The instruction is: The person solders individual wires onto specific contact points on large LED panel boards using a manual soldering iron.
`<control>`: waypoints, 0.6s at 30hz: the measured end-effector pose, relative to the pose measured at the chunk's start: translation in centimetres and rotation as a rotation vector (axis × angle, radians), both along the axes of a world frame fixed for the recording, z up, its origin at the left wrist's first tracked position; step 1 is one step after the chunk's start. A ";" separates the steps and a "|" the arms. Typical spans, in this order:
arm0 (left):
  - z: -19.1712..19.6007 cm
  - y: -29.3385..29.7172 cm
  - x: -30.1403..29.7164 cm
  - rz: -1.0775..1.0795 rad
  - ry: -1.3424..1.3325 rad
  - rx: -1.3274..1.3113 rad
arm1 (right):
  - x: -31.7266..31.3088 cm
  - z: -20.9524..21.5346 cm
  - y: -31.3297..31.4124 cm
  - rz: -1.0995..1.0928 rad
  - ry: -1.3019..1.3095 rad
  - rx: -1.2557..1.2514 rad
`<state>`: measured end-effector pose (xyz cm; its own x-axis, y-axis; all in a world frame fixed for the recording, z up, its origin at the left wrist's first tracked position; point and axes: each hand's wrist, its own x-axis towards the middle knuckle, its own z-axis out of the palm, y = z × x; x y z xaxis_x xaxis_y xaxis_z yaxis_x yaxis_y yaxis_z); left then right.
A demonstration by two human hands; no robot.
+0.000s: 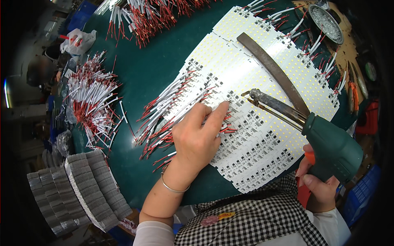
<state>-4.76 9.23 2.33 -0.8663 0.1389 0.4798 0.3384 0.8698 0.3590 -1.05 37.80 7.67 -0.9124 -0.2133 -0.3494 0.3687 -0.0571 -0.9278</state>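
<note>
My left hand [199,133] rests over white LED boards [283,80], its fingers bent together and the index fingertip down by the solder pads. It appears to pinch a thin wire, mostly hidden beneath the fingers. Red-and-white wires [168,96] lie across the boards to its left, and red ends show by the index finger. My right hand [318,188] is wrapped round the handle of a green soldering gun [334,147] with an orange trigger. The gun's bent tip hangs just right of my left index finger; I cannot tell whether it touches a board.
A curved brown metal strip [273,67] lies across the boards. Wire bundles [94,98] sit at left, with another heap [152,18] at the back. Stacked silvery parts [82,190] stand front left. A round metal dish [326,23] and orange-handled pliers [353,92] are at right.
</note>
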 end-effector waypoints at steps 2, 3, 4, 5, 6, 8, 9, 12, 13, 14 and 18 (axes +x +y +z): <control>-0.1 -0.1 0.0 -0.011 0.020 -0.007 | -0.1 -0.1 0.0 0.021 0.002 0.001; -0.2 -0.1 0.0 -0.022 0.040 -0.013 | -0.1 -0.1 0.0 0.021 0.002 0.001; -0.1 -0.1 0.0 -0.022 0.040 -0.013 | -0.1 -0.3 0.0 0.030 0.010 0.000; -0.1 -0.1 0.0 -0.022 0.029 -0.013 | 0.0 -0.3 0.0 0.039 0.017 0.000; 0.0 -0.1 0.0 -0.021 0.018 -0.014 | -0.1 -0.4 -0.1 0.039 0.016 0.000; 0.1 -0.1 0.0 -0.019 0.017 -0.010 | -0.1 -0.3 -0.1 0.036 -0.001 -0.003; 0.1 -0.1 0.0 -0.018 0.017 -0.006 | -0.1 -0.3 -0.2 0.037 -0.002 -0.004; -0.3 -0.1 -0.1 -0.035 0.027 0.017 | -0.1 -0.4 -0.2 0.034 0.009 0.002; -0.3 -0.1 -0.1 -0.035 0.027 0.016 | -0.1 -0.4 -0.2 0.035 0.020 0.001; -0.3 -0.1 0.0 -0.025 0.022 0.017 | -0.1 -0.5 -0.2 0.035 0.031 0.001; -0.2 -0.1 0.0 -0.032 -0.003 0.015 | -0.1 -0.8 0.0 0.044 0.043 0.004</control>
